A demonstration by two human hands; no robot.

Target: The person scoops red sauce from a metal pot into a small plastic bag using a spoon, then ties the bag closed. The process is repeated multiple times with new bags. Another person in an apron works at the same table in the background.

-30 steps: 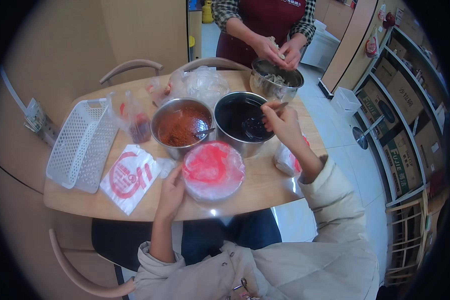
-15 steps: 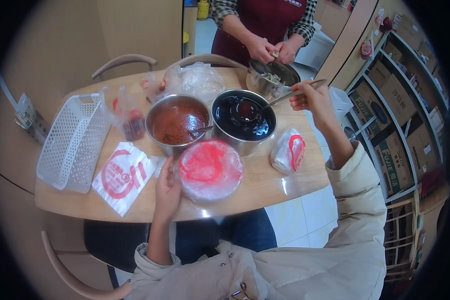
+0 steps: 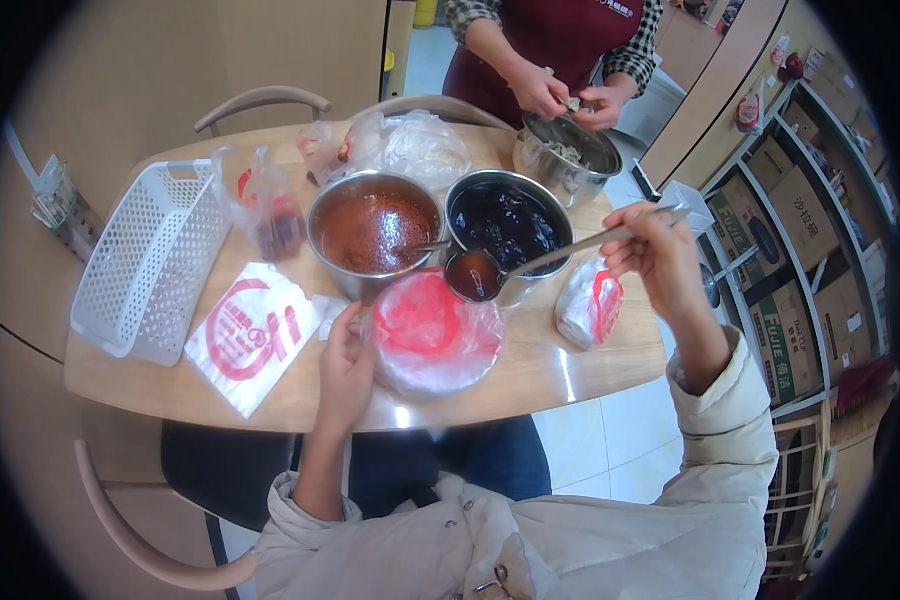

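My right hand (image 3: 655, 255) grips the long handle of a metal ladle (image 3: 578, 243). Reddish-brown liquid fills the ladle's cup, which is above the near rim of a steel pot (image 3: 508, 222) of dark liquid. Just below the cup sits a round bowl (image 3: 440, 335) covered with a clear, red-printed plastic bag. My left hand (image 3: 345, 360) is closed against the bowl's left edge, its fingers partly hidden by my hand. Left of the dark pot stands another steel pot (image 3: 370, 225) of reddish sauce, a spoon handle (image 3: 425, 247) leaning over its rim.
Across the table a person in a maroon apron (image 3: 570, 50) works over a steel bowl (image 3: 590, 160). A white basket (image 3: 150, 255), a printed bag (image 3: 250, 340) and a tied bag with red contents (image 3: 278, 225) lie left. A bundled bag (image 3: 588, 305) sits right. Boxed shelves (image 3: 790, 250) stand beyond.
The ladle has come up out of the dark liquid, full, and moved toward me, over the pot's near rim. My right hand has lowered and moved closer. The left hand stays by the bowl.
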